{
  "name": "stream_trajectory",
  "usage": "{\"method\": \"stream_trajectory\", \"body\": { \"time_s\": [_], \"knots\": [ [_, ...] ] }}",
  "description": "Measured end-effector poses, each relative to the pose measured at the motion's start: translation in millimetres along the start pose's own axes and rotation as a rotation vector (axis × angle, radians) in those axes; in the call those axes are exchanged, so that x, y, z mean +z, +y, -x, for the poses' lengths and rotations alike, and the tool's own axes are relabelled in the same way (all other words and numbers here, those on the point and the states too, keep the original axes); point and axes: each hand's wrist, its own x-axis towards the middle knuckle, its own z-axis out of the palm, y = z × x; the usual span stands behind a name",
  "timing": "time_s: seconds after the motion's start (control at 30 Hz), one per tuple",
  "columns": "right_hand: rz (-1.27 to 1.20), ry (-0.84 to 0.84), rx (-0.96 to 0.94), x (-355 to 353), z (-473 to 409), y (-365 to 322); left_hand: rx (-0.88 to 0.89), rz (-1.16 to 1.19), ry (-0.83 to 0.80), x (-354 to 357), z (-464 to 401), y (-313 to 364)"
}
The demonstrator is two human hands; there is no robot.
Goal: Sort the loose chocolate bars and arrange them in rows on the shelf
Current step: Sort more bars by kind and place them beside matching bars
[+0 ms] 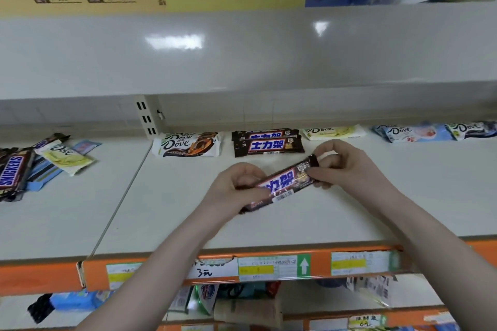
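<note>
Both hands grip one Snickers bar [279,185] by its ends: the left hand [236,191] pinches the lower-left end, and the right hand [347,166] pinches the upper-right end between thumb and fingertips. This bar sits tilted at the centre of the frame, above the white shelf [349,209], and does not appear to rest on it.

Progress, judged from the layout:
- Rows started along the back of the shelf, centre to right of the frame: a brown-and-white Dove bar [188,144], two stacked Snickers bars [269,142], a pale yellow Dove bar [333,131], a pink-and-blue Dove bar [411,133], and a dark Dove bar [470,129] at the right edge
- Each started row holds only one or two bars
- A loose pile [35,166] at the left of the frame holds unsorted Snickers and Dove bars, overlapping at mixed angles

The held bar matches the two stacked Snickers bars just behind it, so that row is the likely destination. The task appears to be in its early-to-middle stage, with the loose pile left to sort
</note>
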Motion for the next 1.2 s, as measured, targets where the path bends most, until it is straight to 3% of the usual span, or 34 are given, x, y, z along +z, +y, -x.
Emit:
{"method": "stream_trajectory", "body": {
  "time_s": [0.1,0.3,0.47,0.63,1.03,1.2],
  "knots": [
    [0.181,-0.05,-0.064,-2,1,6,0.102,-0.103,0.086,-5,-10,2],
    [0.35,0.073,-0.052,1,-33,15,0.32,-0.522,0.194,-9,-53,9],
    [0.462,0.137,-0.035,7,-61,25,0.341,-0.707,0.263,-6,-80,2],
    [0.469,0.185,-0.016,11,-80,30,0.34,-0.748,0.35,-2,-87,-5],
    [0.639,0.246,-0.033,18,-92,39,0.396,-0.987,0.396,0,-95,-9],
    [0.827,0.251,-0.073,20,-85,36,0.392,-1.1,0.423,3,-88,-5]
  ]
}}
